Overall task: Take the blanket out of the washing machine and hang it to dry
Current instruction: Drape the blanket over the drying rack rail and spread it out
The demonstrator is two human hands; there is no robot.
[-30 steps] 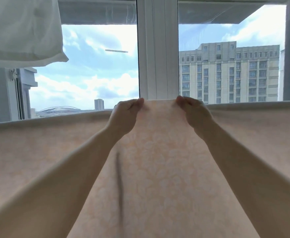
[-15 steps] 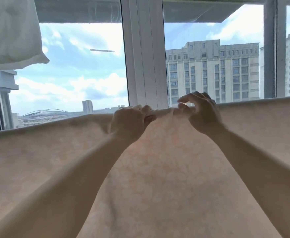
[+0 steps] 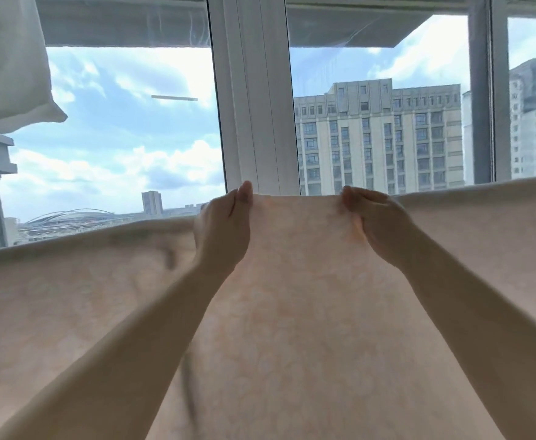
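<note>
Blanket [image 3: 292, 312] draped over an unseen line, filling the lower frame from 9 to 3 o'clock; top fold runs across below the window frame [image 3: 251, 90]. Left hand [image 3: 225, 227] and right hand [image 3: 378, 223] both pinch that top fold, near 12 o'clock. Half a second ago the hands were bunched close together; now they sit apart with the fold flat between them. Judgement: hanging essentially done, spreading in progress. White cloth [image 3: 6, 58] hangs at 10 o'clock.

place: high-rise home | cues: hung blanket [image 3: 292, 312], window frame [image 3: 251, 90], city skyline
</note>
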